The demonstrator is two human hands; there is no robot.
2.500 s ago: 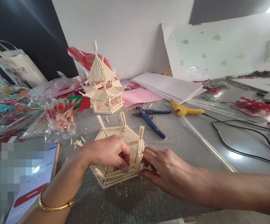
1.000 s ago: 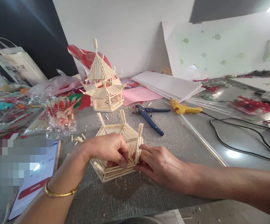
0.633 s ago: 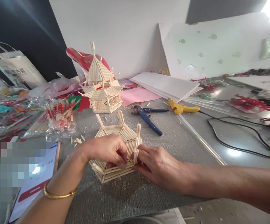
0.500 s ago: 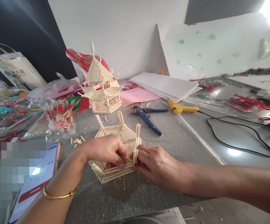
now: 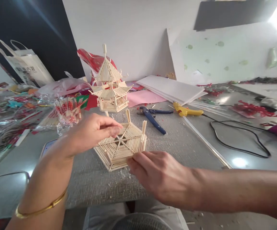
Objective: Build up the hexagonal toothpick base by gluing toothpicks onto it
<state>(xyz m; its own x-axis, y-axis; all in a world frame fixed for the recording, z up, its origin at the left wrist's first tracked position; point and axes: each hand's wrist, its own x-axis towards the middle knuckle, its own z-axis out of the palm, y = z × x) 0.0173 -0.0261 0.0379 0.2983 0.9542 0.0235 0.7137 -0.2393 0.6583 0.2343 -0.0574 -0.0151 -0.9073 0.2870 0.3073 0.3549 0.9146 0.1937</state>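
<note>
Right here on the grey table [image 5: 172, 156], front and centre, sits the hexagonal stick frame [image 5: 131, 144], lying flat, spokes running in to a hub, its panels filled with side-by-side sticks and short pairs of sticks standing up at its corners. Over its far left part comes the left hand [image 5: 87, 132], raised above the sticks, thumb and forefinger tips together. Down at the near right edge it's the right hand [image 5: 158, 174], fingers bent and bunched against the rim; whether they're actually clamped on a stick I can't quite tell, as the hand hides its own grip. A gold bracelet [image 5: 54, 203] circles the left forearm.

Just beyond the frame, the finished-looking pagoda [image 5: 110, 91] stands upright, tiered roofs and a tall tip. Moving right, there are the blue cutters [image 5: 154, 119] with handles spread, then the yellow glue gun [image 5: 188, 111] lying on its side, a long clear rod [image 5: 207, 143] slanting away from it towards us. Behind, a pink sheet [image 5: 144, 97] and a stack of white boards [image 5: 172, 89]. Over to the left, red-marked sticks [image 5: 68, 108] bunch up in clear wrap, a phone [image 5: 48, 146] peeks out past the left arm, and a white tote bag [image 5: 33, 68] leans at the back.
</note>
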